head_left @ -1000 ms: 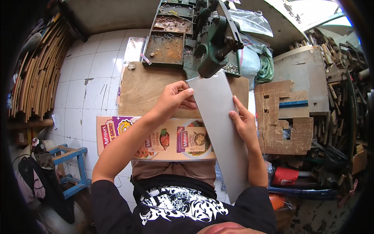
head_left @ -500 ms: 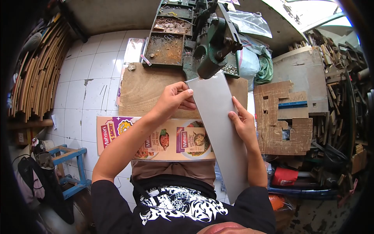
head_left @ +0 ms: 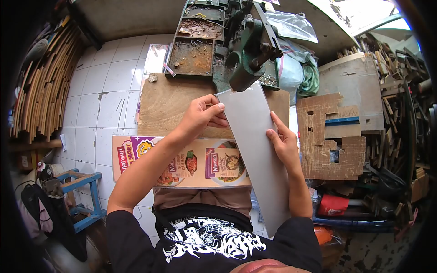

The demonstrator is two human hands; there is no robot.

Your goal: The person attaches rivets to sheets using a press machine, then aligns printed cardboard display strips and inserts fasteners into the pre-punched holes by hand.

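Note:
A long grey panel [head_left: 257, 145] slants from the green machine [head_left: 246, 68] down towards my right arm, its far end under the machine's cylindrical head. My left hand [head_left: 207, 113] pinches the panel's left edge near that end, thumb and fingers together. On the panel's right edge rests my right hand [head_left: 283, 139], thumb on the top face and fingers along the side. Beneath the panel lies a printed board [head_left: 184, 161] with food pictures, across my lap. A brown wooden board [head_left: 170, 102] is behind it, under my left hand.
Metal trays [head_left: 193, 57] with small parts adjoin the machine on the left. Plastic bags [head_left: 293, 73] lie to its right. A cut-out brown board [head_left: 314, 154] stands at the right, a blue frame [head_left: 93, 195] at the lower left, and stacked wooden strips [head_left: 45, 86] at the far left.

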